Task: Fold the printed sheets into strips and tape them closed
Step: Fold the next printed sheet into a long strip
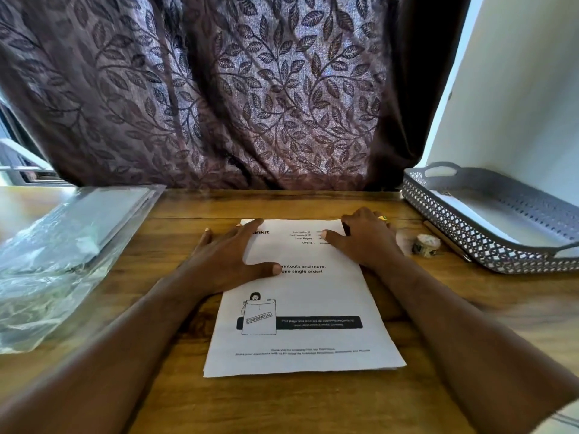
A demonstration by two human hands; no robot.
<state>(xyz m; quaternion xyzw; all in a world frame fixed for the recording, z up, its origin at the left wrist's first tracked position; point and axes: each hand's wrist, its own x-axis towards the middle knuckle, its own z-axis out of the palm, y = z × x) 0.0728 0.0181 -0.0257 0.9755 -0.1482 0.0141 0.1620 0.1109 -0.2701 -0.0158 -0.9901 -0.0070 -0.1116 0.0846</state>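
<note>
A small stack of printed white sheets (305, 305) lies flat on the wooden table (282, 402), its long side running away from me. My left hand (228, 261) rests flat on the top-left part of the stack, fingers spread and straight. My right hand (366, 238) lies on the top-right corner, thumb stretched over the paper and fingers at the far edge. Two small tape rolls sit just right of that hand: a pale one (405, 241) and a patterned one (426, 244).
A grey perforated tray (488, 255) with a white sheet in it stands at the right, with a pencil (446, 241) lying beside it. A clear plastic bag (56, 258) holding papers lies at the left. A leaf-patterned curtain (250, 95) hangs behind the table.
</note>
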